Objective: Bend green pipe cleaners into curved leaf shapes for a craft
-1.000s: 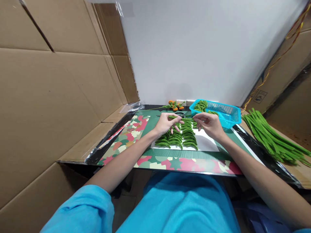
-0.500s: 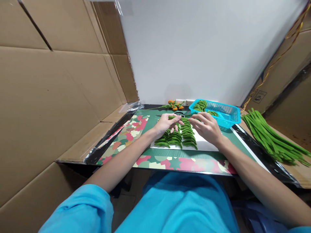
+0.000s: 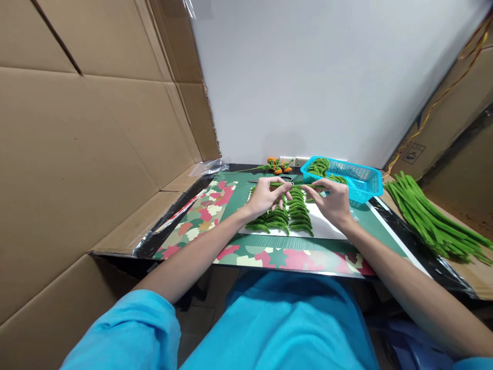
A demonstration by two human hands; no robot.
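Note:
Between my two hands stretches a green pipe cleaner (image 3: 297, 187), held above the white sheet (image 3: 327, 228). My left hand (image 3: 269, 196) pinches one end between thumb and fingers. My right hand (image 3: 331, 199) grips the other end, its thumb and fingers pressed together. Under and in front of the hands lie rows of short curved green pipe-cleaner pieces (image 3: 300, 216) on the sheet; my left hand covers part of the left rows. Scissors (image 3: 285, 179) lie just behind my left hand, partly hidden.
A blue plastic basket (image 3: 370, 192) with green pieces stands at the back right. Long green pipe cleaners (image 3: 427, 216) lie in a bundle on the right. Orange pipe-cleaner flowers (image 3: 278, 167) rest by the wall. Cardboard walls (image 3: 96, 144) flank the table.
My right hand has turned and its fingers have closed on the pipe cleaner's right end. My left hand keeps its pinch with little movement.

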